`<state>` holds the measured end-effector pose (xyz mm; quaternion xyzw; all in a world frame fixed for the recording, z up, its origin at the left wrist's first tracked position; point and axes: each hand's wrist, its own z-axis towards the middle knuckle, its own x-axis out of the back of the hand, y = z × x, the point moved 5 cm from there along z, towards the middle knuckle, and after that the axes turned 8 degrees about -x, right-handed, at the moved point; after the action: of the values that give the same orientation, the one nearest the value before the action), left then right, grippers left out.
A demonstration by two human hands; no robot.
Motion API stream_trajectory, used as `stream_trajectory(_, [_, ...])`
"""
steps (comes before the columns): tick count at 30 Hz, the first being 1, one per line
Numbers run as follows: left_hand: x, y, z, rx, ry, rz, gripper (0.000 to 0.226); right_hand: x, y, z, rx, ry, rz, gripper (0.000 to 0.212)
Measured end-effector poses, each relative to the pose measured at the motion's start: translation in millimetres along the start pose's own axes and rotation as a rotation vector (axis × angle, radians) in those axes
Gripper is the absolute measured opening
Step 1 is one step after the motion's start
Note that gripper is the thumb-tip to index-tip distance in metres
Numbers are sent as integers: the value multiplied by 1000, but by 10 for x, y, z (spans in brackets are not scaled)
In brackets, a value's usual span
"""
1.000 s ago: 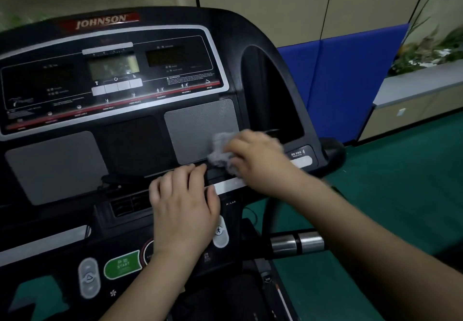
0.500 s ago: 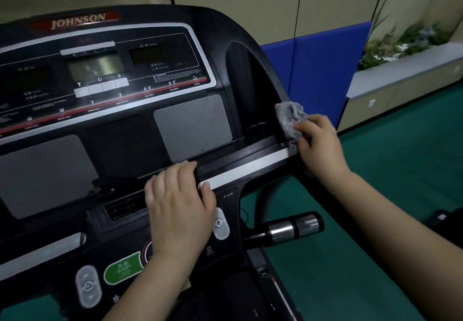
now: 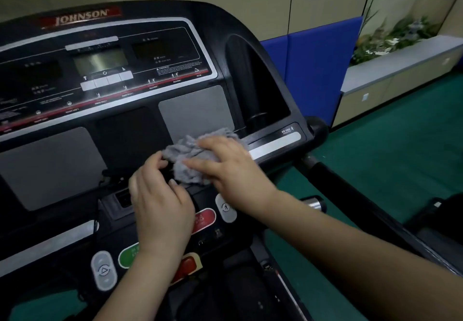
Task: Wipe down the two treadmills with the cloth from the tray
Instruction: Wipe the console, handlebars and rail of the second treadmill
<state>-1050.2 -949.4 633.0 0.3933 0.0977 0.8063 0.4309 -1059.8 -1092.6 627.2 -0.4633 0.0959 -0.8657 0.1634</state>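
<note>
Now both my hands meet on the cloth (image 3: 189, 160).
Right hand (image 3: 233, 170) brings it back from the console (image 3: 125, 125) edge; left hand (image 3: 160, 195) pinches it too, likely refolding.

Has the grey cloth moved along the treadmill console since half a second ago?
Yes. The cloth has moved left, from the console's right edge beside the cup recess back to below the grey panel, with both hands on it.

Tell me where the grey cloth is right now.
In the head view the grey cloth sits bunched at the centre of the treadmill console, just below its right grey panel, held between the left hand and right hand.
</note>
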Motion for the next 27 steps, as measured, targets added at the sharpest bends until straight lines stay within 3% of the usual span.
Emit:
stream_trajectory(3, [-7, 0, -7, -22, -37, 72, 47, 254, 516, -114, -111, 79, 4, 45])
stream_trajectory(8, [-48, 25, 10, -91, -79, 223, 36, 525, 1101, -291, -462, 258, 4, 36])
stream_trajectory(11, [-87, 25, 29, -73, -98, 253, 34, 406, 816, -216, -334, 288, 21, 34])
stream_trajectory(14, [-128, 90, 38, -63, -78, 259, 32, 247, 481, -179, -149, 175, 63, 39])
stream_trajectory(17, [-204, 337, -5, -77, -32, 184, 28, 279, 571, -203, -116, 78, 26, 45])
stream_trajectory(19, [-317, 593, -88, -178, -39, 158, 28, 379, 812, -247, -145, 63, 12, 40])
stream_trajectory(22, [-594, 915, -300, -301, -146, 100, 27, 596, 1297, -329, -254, 98, 18, 38])
stream_trajectory(27, [-1142, 1185, -655, -388, -491, 130, 35, 1030, 1923, -503, -487, 178, 77, 29])
